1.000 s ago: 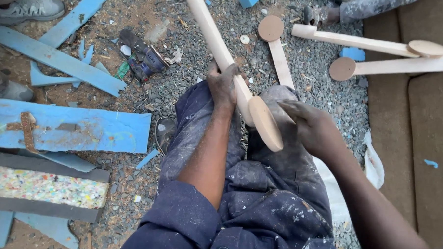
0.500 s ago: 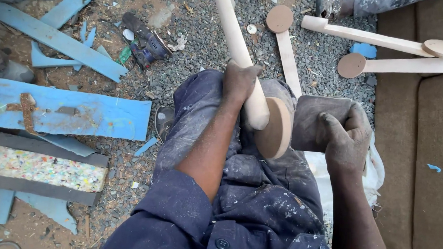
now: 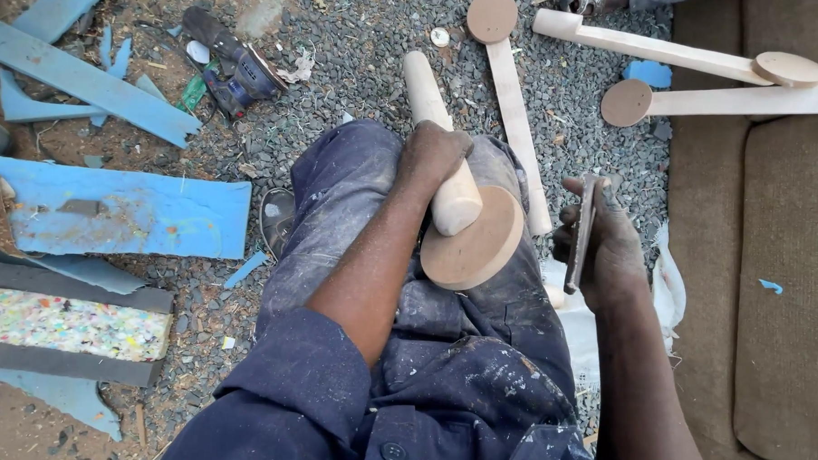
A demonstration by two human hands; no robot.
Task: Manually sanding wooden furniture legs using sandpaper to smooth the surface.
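- While the left hand [image 3: 434, 154] is wrapped tight round the dowel [image 3: 440, 131] mid-frame, best keep the piece braced on the lap so the disc [image 3: 472, 241] can't wobble.
- Right hand [image 3: 608, 246], centre right, pinches a folded sanding sheet [image 3: 579, 231] edge-on, apart from the disc; flat, even strokes on the rim would do best.
- Piece: pale bare wood, round shaft, flat round disc at its near end, dusty.

Outdoor woodworking yard: gravel [image 3: 361, 47], offcuts [image 3: 83, 78].
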